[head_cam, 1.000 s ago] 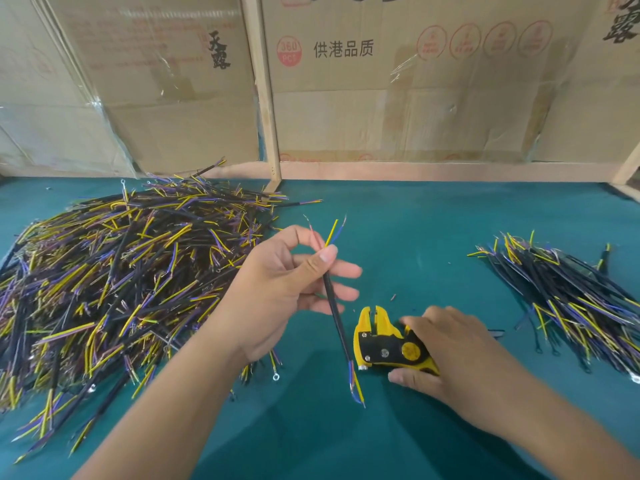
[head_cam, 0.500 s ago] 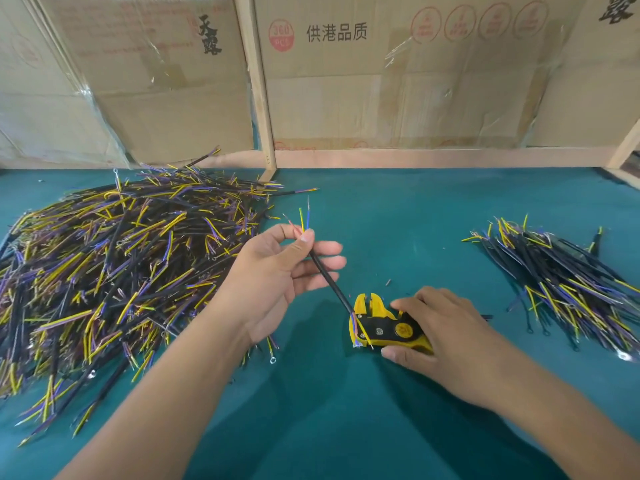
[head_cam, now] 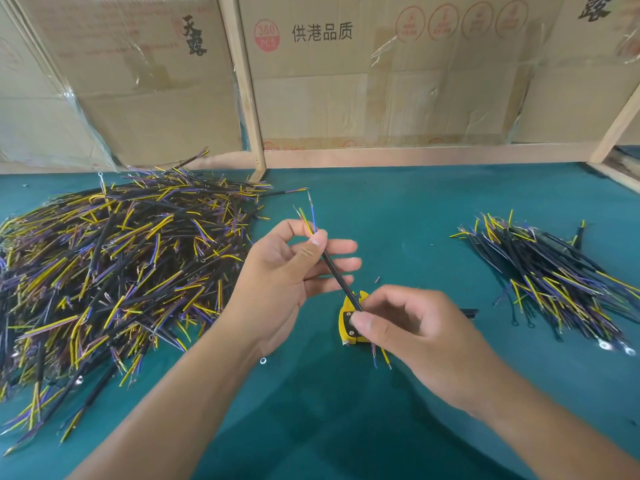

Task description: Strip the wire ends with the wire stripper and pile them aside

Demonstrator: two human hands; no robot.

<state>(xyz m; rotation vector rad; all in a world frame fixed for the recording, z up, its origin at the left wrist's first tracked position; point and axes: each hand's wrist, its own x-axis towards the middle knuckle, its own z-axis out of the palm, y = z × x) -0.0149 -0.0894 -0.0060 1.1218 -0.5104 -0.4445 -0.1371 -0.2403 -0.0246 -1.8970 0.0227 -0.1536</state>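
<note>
Head view is showing both hands meeting over a teal table point(head_cam: 398, 216). At about 10 o'clock from the frame's centre, the left hand point(head_cam: 287, 278) is pinching the upper end of a black cable point(head_cam: 337, 277) between thumb and forefinger, while its other three fingers are stretching out loosely toward 3 o'clock. Thin yellow and blue cores are fanning out above that pinch, pointing to 12 o'clock. At roughly 4 o'clock from the left hand, the right hand point(head_cam: 415, 332) is curling its fingers and gripping the cable's lower end between thumb and forefinger; short cores are poking out beneath it. A yellow wire stripper point(head_cam: 348, 323) is lying on the table just under the right thumb; whether the hand is touching it cannot be told. A large wire heap point(head_cam: 114, 268) is sprawling at 9 o'clock, and a smaller pile point(head_cam: 550, 278) is lying at 3 o'clock.
</note>
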